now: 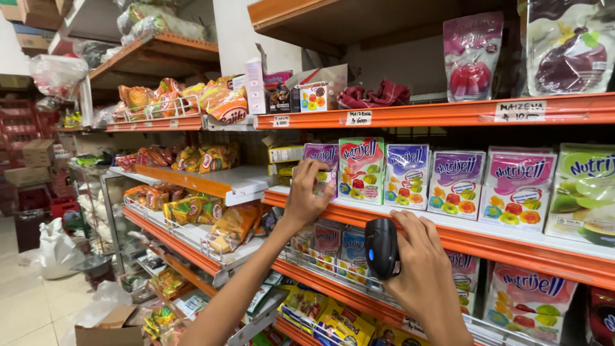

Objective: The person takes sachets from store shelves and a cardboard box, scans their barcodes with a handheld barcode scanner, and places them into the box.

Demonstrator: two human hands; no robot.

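Several orange shelves [448, 115] run from far left to near right, and we face the middle one [487, 247], lined with upright jelly-powder boxes. Our left hand [307, 192] grasps the purple box [323, 168] at the left end of that row, still standing on the shelf. Our right hand [419, 269] is clenched around a black handheld scanner [382, 247], held just below the shelf edge. The boxes further right stand untouched [458, 182].
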